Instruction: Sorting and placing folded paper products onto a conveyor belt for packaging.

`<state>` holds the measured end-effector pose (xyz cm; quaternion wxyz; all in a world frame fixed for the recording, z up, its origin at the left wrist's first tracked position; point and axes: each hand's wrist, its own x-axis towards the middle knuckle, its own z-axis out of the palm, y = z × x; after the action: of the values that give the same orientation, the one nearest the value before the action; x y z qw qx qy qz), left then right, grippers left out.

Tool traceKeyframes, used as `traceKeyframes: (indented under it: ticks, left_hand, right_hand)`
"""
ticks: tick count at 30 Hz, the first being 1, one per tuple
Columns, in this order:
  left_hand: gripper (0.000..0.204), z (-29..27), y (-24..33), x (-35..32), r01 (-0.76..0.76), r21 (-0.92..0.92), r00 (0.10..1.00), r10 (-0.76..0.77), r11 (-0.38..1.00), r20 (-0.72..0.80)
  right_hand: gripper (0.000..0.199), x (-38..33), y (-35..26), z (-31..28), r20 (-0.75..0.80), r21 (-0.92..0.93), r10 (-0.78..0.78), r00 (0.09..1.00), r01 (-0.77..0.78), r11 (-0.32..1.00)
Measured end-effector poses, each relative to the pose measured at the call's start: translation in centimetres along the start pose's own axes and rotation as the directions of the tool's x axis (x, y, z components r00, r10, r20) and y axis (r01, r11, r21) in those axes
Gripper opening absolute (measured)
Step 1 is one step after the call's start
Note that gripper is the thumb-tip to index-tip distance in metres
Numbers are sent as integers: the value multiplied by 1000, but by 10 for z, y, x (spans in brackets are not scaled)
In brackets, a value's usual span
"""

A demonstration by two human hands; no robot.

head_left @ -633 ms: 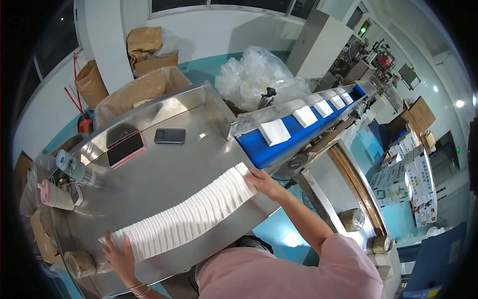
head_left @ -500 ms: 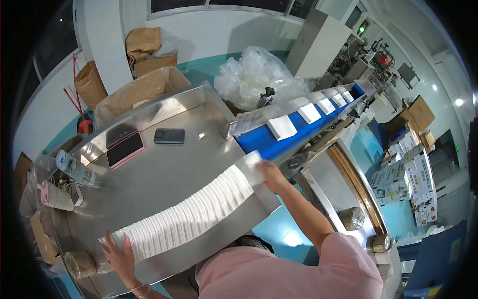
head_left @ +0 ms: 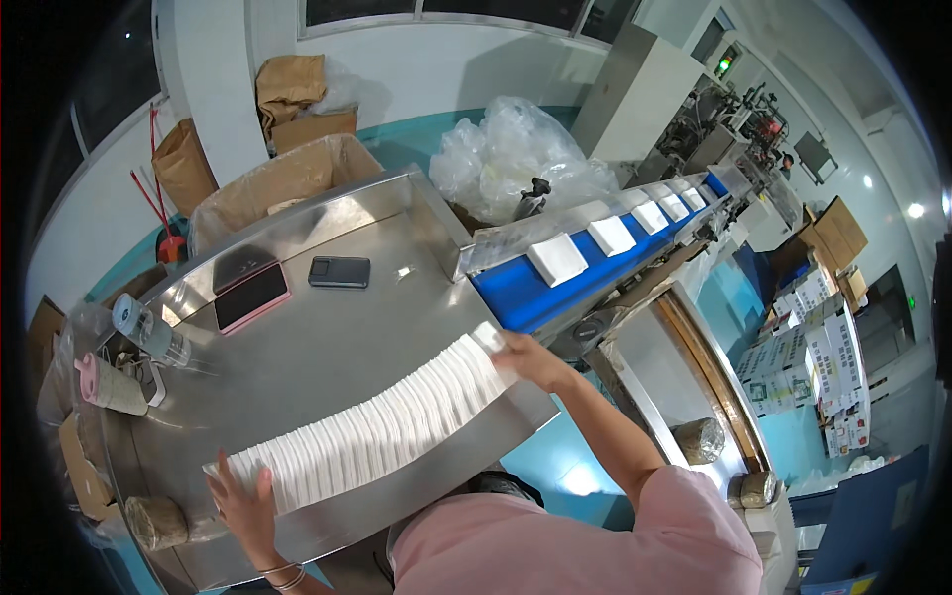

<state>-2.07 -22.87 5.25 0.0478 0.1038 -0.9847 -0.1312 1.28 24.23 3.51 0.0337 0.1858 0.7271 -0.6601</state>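
Observation:
A long, curved row of white folded tissue packs [head_left: 372, 436] stands on edge along the near side of the steel table. At the row's left end, my left hand [head_left: 246, 504] rests against the last packs with fingers spread. At the right end, my right hand [head_left: 524, 359] is closed on a white tissue pack [head_left: 487, 337] and holds it against the row. Its fingertips are partly hidden. Beyond that hand, several more white packs, the nearest a white pack [head_left: 557, 260], lie spaced along a blue conveyor belt [head_left: 521, 305].
On the steel table [head_left: 297, 372] are a pink-edged phone [head_left: 252, 297], a dark phone [head_left: 339, 272], a water bottle [head_left: 151, 332] and a pink-lidded cup [head_left: 107, 385]. A brown tape roll [head_left: 157, 523] sits at the left corner. Clear plastic bags [head_left: 516, 154] lie behind the belt.
My right hand has moved the tissue pack down from the belt's end against the row's right end. Packs on the belt have come slightly nearer. My left hand has hardly moved.

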Motion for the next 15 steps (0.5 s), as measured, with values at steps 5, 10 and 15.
traceKeyframes:
  ticks: [5,10,15]
  left_hand:
    - [68,0,4,-4,-48,-17,999,48,999,-11]
    - [71,-4,19,-10,-58,-22,997,59,998,49]
    - [72,-2,25,-8,-62,-57,996,65,996,54]
  right_hand:
    - [36,22,31,-22,-252,624,221,942,-17,781]
    - [42,-13,-12,16,80,-197,60,995,-43,979]
    - [42,3,17,2,32,65,54,998,-56,996]
